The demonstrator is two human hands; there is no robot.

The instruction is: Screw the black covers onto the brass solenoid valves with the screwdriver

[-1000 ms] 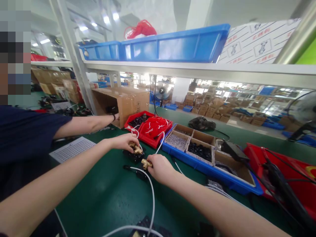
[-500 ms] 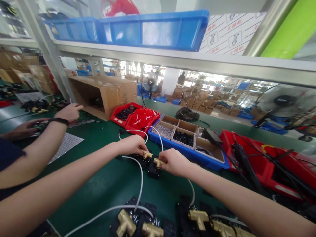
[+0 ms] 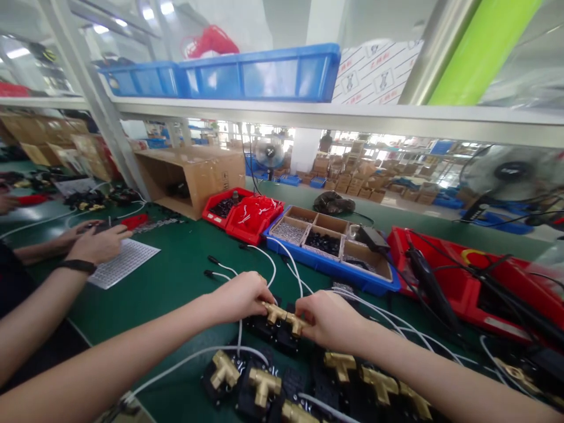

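Note:
My left hand [image 3: 241,296] is closed on a brass tee fitting [image 3: 273,311] with a black body under it. My right hand [image 3: 328,319] is closed on a second brass fitting [image 3: 296,323]. The two fittings touch end to end above the green table [image 3: 185,282]. Thin white wires [image 3: 264,258] trail from the parts toward the trays. Below my hands lies a row of several more brass fittings on black bodies [image 3: 264,385].
A blue tray [image 3: 330,267] with divided boxes of small parts sits behind my hands, red trays [image 3: 247,217] to its left and a red tray [image 3: 484,282] with black cables at right. Another person's hands [image 3: 94,241] rest on a white sheet [image 3: 123,264] at left. A cardboard box [image 3: 194,176] stands further back.
My hands have drawn closer to me and the two brass fittings have come together. The other person's hands have come down onto the white sheet.

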